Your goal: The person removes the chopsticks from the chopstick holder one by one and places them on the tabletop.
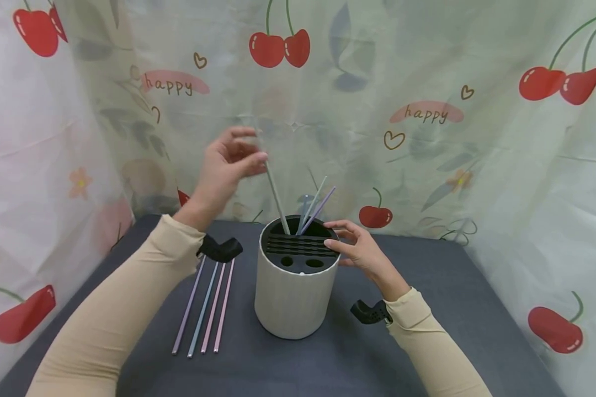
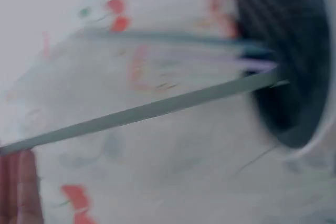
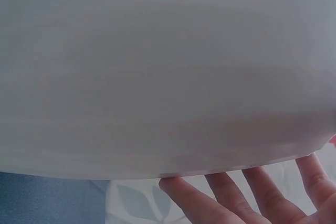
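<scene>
A round cream utensil holder [image 1: 294, 298] with a black slotted top stands upright on the dark table. Behind and left of it, my left hand [image 1: 230, 160] pinches a slim grey-green chopstick [image 1: 276, 196] near its upper part; the lower end reaches into the holder's rear opening. That chopstick [image 2: 147, 111] slants across the left wrist view, which is blurred. A pale green chopstick [image 1: 316, 196] and a purple one [image 1: 320, 208] lean in the same opening. My right hand [image 1: 362, 251] holds the holder's right rim, thumb on top, fingertips [image 3: 181, 187] against the outer wall.
Left of the holder, several chopsticks lie side by side on the table: a purple one [image 1: 187, 311], a blue one [image 1: 202, 311] and pink ones [image 1: 223, 309]. A cherry-printed curtain [image 1: 298, 94] encloses the back and sides. A translucent bluish piece [image 1: 304, 205] shows behind the leaning chopsticks.
</scene>
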Demonstrator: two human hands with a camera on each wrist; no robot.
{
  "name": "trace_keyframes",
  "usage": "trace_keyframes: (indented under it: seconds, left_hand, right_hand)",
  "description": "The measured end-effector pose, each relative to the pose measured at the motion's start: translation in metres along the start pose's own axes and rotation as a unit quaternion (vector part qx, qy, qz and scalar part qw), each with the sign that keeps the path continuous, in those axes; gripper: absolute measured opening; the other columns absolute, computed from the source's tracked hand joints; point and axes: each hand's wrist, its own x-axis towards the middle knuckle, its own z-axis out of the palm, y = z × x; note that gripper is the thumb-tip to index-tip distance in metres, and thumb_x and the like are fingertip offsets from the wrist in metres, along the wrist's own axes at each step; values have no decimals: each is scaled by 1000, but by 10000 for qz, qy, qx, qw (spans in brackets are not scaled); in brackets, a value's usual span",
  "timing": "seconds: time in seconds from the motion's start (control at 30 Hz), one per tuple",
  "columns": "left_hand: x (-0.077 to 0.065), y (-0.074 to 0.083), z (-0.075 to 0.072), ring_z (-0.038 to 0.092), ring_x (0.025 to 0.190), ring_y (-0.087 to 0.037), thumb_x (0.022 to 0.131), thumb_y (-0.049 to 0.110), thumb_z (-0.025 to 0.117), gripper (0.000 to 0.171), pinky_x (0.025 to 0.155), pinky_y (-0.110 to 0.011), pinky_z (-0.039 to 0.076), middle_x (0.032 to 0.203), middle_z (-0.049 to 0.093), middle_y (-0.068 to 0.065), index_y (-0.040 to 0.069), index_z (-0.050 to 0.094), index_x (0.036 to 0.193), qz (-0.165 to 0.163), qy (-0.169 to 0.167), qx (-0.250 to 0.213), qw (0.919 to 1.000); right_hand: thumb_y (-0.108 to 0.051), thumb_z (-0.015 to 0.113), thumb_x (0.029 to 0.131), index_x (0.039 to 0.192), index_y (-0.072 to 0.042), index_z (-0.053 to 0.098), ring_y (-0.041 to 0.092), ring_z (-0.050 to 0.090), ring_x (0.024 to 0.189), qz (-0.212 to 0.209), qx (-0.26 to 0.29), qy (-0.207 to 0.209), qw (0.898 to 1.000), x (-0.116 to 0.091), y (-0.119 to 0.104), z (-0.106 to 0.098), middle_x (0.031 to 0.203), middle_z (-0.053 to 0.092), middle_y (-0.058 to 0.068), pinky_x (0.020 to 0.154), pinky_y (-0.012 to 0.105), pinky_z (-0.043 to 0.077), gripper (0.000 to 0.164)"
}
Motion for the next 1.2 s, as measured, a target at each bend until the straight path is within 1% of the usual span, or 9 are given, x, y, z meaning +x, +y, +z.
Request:
trace_keyframes:
  seconds: [0.1,0.2,0.37,0.5,0.57,0.63,0.77,0.9,1.2]
  left_hand:
    - [7,25,-19,68,76,-17,84,-7,69,38,74,-30,60,85,65,-7,12,60,116,583,837,-742,9920]
    - [8,40,-41,67,73,-18,79,-7,74,45,71,-30,61,83,63,-10,9,60,119,685,1498,-1112,9800]
    - [-3,32,-79,68,72,-16,80,-5,74,49,67,-26,60,80,64,-7,10,61,125,-181,1695,-856,9816]
    - [-21,0,-110,68,73,-9,85,4,71,54,67,-21,59,80,67,4,11,55,136,-1326,1446,347,9800]
    - [-32,-22,-126,67,73,-5,89,8,68,57,67,-20,58,82,67,9,10,48,142,-1877,1111,1207,9684]
    - [-44,-45,-141,66,74,-2,92,12,66,59,69,-20,58,86,66,12,6,42,146,-2365,700,1965,9490]
    - [-68,-87,-168,65,79,-4,94,11,63,58,74,-26,59,97,67,0,1,38,146,-3152,134,2759,9079]
    - [-91,-116,-187,64,77,-9,93,8,64,56,69,-27,59,100,67,-12,-3,41,143,-3699,58,3084,8764]
    - [-126,-148,-203,61,71,-11,90,-1,64,52,63,-27,58,98,62,-16,-9,45,137,-4442,52,3162,8383]
  right_hand:
    - [-27,68,92,137,-15,49,36,43,133,21,8,13,10000,0,1,0,150,37,15,94,54,51,50]
    - [-27,67,92,137,-16,49,36,42,134,26,13,21,10000,0,1,0,150,37,15,95,55,50,50]
    - [-27,67,93,137,-16,49,36,42,134,13,-16,30,10000,-1,0,0,150,37,15,95,55,50,49]
    - [-26,67,92,137,-15,49,36,43,133,-10,-18,11,10000,-1,-1,1,149,37,15,94,53,52,50]
    - [-26,67,92,137,-15,50,36,44,132,-22,-14,9,10000,-1,-1,1,149,38,15,94,53,52,50]
    - [-27,67,92,137,-15,50,36,43,133,-24,-15,5,10000,0,-1,1,149,38,15,94,53,52,50]
    - [-27,68,92,137,-15,50,36,43,133,-16,2,5,10000,0,0,1,149,37,15,94,53,52,50]
    - [-27,68,92,137,-16,50,35,43,133,0,11,4,10000,1,1,2,149,37,15,94,53,52,50]
    - [-28,69,91,136,-17,51,35,43,133,38,-19,56,10000,2,2,1,149,37,14,94,54,51,50]
